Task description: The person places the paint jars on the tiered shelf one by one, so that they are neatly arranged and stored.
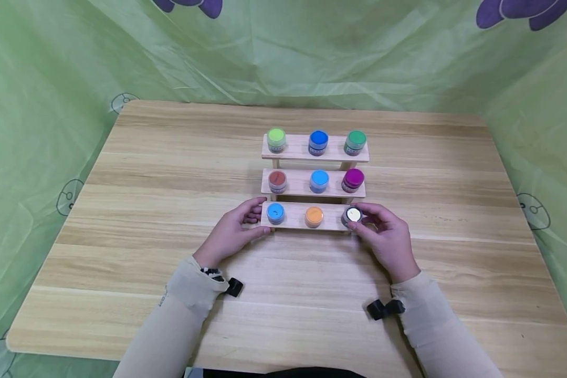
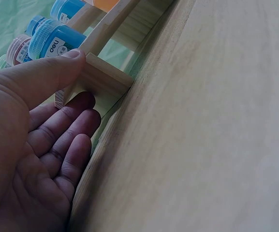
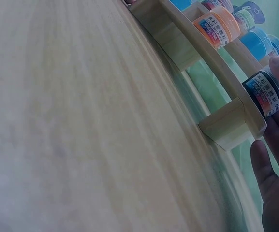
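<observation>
A three-step wooden rack (image 1: 295, 223) carries small paint jars in three rows. On the lowest step stand a blue paint jar (image 1: 275, 213), an orange paint jar (image 1: 314, 217) and a black paint jar with a white-looking top (image 1: 352, 216). My left hand (image 1: 233, 231) grips the left end of that step, its thumb at the front corner and index finger toward the back; the other fingers curl loosely in the left wrist view. At the right end, my right hand (image 1: 386, 236) holds the black paint jar between thumb and fingers. That jar rests on the step.
Light green, blue and dark green jars (image 1: 356, 143) line the top step. Brown, light blue and purple jars (image 1: 353, 180) stand on the middle one. The wooden table (image 1: 170, 173) extends around the rack, with a green curtain (image 1: 283, 58) behind and at both sides.
</observation>
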A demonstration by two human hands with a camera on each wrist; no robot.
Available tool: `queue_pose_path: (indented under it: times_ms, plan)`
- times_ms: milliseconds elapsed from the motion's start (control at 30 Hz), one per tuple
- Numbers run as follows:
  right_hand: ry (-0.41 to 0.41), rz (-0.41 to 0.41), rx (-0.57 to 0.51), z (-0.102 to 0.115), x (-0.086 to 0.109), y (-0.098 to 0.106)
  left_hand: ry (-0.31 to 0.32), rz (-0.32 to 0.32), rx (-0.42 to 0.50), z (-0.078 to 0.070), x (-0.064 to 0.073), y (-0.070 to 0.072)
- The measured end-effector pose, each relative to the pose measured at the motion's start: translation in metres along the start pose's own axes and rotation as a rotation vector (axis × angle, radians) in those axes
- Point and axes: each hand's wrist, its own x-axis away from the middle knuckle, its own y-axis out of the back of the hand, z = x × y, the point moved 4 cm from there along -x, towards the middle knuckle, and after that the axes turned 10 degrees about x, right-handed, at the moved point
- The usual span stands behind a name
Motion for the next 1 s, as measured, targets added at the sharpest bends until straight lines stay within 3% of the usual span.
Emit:
queue_pose_path:
  times_ms: [1000]
  plan:
    - [-0.006,0.009,0.030,0.0006,0.0009,-0.0015,-0.003,0.002,-0.003,-0.0004,-0.0012,0.0002]
